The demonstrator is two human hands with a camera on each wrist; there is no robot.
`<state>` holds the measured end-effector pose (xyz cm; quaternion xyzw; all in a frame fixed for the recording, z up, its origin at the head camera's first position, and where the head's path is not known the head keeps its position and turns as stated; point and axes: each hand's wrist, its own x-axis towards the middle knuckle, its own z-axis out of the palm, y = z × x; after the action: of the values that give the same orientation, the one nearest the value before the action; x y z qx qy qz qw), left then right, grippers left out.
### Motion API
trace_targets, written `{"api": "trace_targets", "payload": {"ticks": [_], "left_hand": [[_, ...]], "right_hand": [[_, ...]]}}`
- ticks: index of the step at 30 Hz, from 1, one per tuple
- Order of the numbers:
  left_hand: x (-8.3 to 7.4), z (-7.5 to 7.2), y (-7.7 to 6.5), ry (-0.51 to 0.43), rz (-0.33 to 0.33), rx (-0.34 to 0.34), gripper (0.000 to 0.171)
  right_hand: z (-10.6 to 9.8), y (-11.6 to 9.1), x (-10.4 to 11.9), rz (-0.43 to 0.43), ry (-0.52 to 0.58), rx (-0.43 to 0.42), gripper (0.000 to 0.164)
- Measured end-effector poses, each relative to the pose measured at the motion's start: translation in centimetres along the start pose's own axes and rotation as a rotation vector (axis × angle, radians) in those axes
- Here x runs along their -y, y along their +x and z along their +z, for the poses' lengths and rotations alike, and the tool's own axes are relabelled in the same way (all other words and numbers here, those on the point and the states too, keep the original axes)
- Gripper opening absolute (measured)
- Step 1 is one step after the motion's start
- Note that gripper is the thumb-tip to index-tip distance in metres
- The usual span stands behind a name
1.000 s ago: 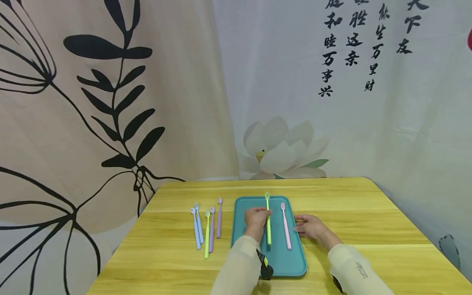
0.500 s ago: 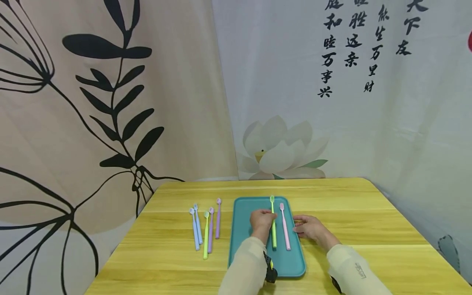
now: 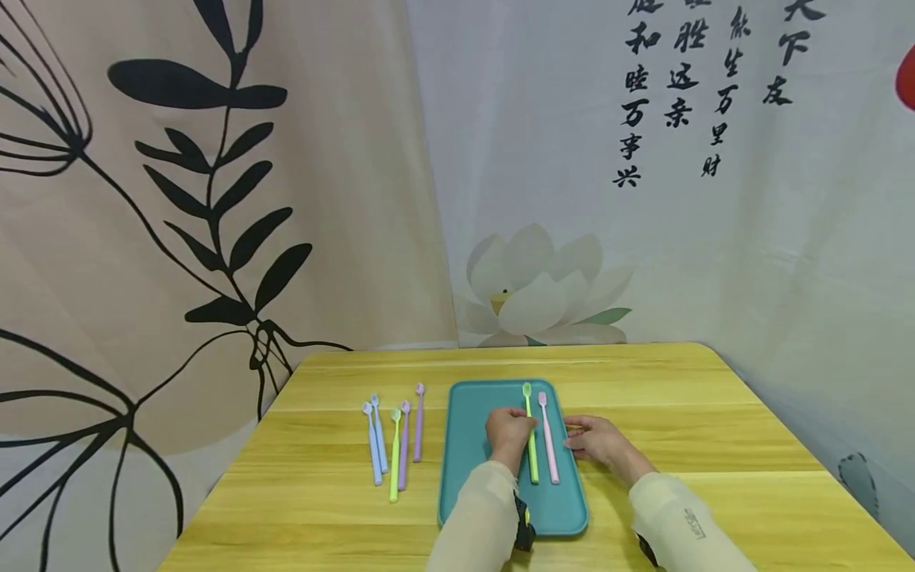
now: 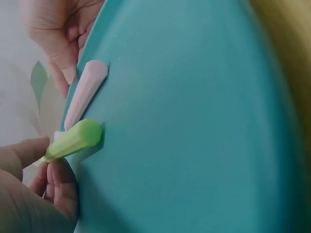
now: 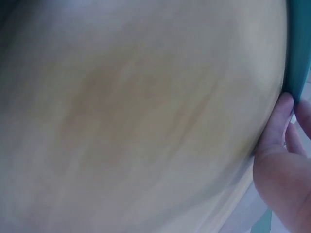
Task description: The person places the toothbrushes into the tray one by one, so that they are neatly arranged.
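A teal tray (image 3: 465,421) lies on the table. My left hand (image 3: 507,437) reaches over it, pinching a light green toothbrush (image 3: 533,461) between thumb and fingers. In the left wrist view the rounded handle end of that green toothbrush (image 4: 82,137) is close over the tray's surface. Just to its right, a pink toothbrush (image 3: 549,445) lies lengthwise on the tray. My right hand (image 3: 604,445) is at the tray's right side. Seen from the right wrist, thumb and fingertips of this hand (image 5: 282,170) grip the tray's rim (image 5: 297,43).
Left of the tray, several more toothbrushes lie on the wooden table (image 3: 300,492): two blue ones (image 3: 375,457), a green one (image 3: 395,469) and two purple ones (image 3: 418,429). A printed curtain (image 3: 372,199) hangs behind the table's far edge.
My left hand has carried the green toothbrush rightward and lowered it beside the pink one. The right hand stays at the tray's edge. The head view has shifted slightly.
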<state>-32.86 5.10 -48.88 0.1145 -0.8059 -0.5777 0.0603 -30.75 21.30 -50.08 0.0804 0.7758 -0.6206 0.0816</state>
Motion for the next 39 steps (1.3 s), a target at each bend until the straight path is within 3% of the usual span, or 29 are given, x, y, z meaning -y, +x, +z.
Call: {"api": "trace_targets", "payload": {"ticks": [16, 31, 39], "left_hand": [[-0.08, -0.35, -0.15, 0.162, 0.060, 0.014, 0.015], [-0.37, -0.71, -0.59, 0.161, 0.074, 0.024, 0.013], [-0.76, -0.93, -0.52, 0.164, 0.069, 0.032, 0.018]], "right_hand": [[0.65, 0.00, 0.31, -0.004, -0.033, 0.001, 0.049], [0.38, -0.12, 0.18, -0.001, -0.005, 0.000, 0.050], [0.03, -0.08, 0.13, 0.008, -0.042, 0.005, 0.050]]}}
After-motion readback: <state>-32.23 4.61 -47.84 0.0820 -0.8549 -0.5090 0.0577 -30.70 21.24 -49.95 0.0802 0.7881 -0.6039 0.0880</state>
